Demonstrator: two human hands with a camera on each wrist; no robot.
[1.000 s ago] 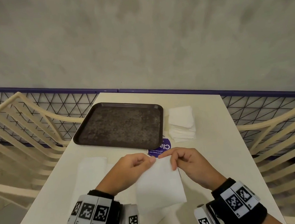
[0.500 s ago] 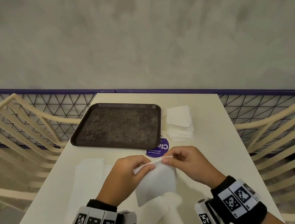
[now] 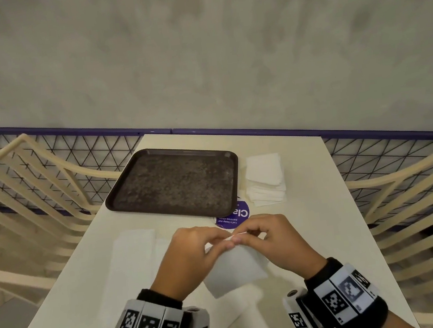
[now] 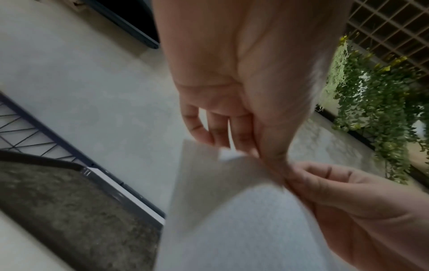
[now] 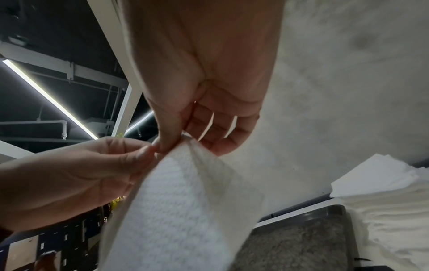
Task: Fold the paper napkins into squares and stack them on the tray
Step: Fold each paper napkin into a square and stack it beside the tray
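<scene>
A white paper napkin [image 3: 235, 270] hangs in the air above the near part of the table, held by its top edge. My left hand [image 3: 193, 251] and right hand [image 3: 273, 238] pinch that edge side by side, fingertips almost touching. The left wrist view shows the napkin [image 4: 232, 210] pinched between thumb and fingers; in the right wrist view the napkin [image 5: 185, 201] splits into two layers at the pinch. The dark tray [image 3: 174, 182] lies bare at the far left. A stack of white napkins [image 3: 265, 179] sits to its right.
An unfolded napkin [image 3: 131, 258] lies flat on the cream table [image 3: 325, 218] to my left. A purple round sticker [image 3: 234, 217] sits beside the tray's near corner. Cream slatted chairs [image 3: 22, 193] flank the table, a mesh fence and grey wall behind.
The napkin's hanging part has become shorter and its top edge now shows thin, turned edge-on to the head camera. Both hands have closed in until the fingertips nearly meet.
</scene>
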